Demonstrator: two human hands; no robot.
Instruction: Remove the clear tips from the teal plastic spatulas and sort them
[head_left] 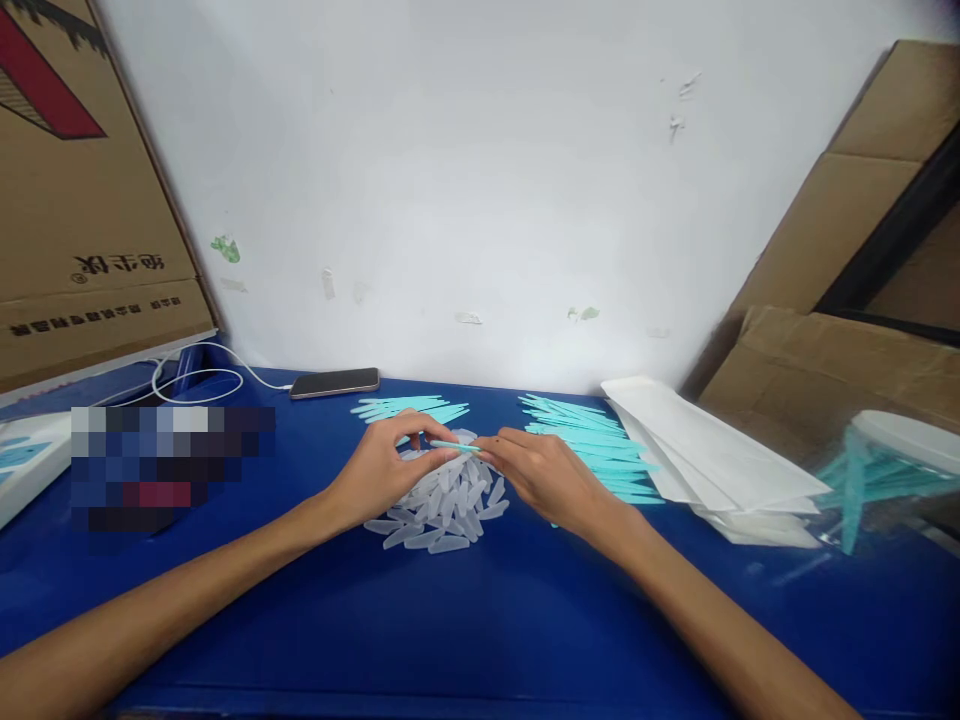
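Above a heap of translucent white caps [450, 510], a slim turquoise stick [454, 445], shaped like an eyebrow razor, lies level between my two hands. My left hand [386, 455] pinches its left part between thumb and fingers. At the other end, the fingertips of my right hand [536, 465] are closed on it; whether they also hold a cap is hidden. Behind my left hand rests a small pile of similar turquoise sticks [442, 410]. A larger pile of turquoise sticks [592, 440] spreads just beyond my right hand.
On the blue table [420, 640], a phone [335, 382] with a white cable lies near the wall. White sheets or bags [712, 460] and a clear bag of turquoise sticks [892, 470] are at right. Cardboard boxes [82, 200] flank the table; a pixelated patch hides something at left.
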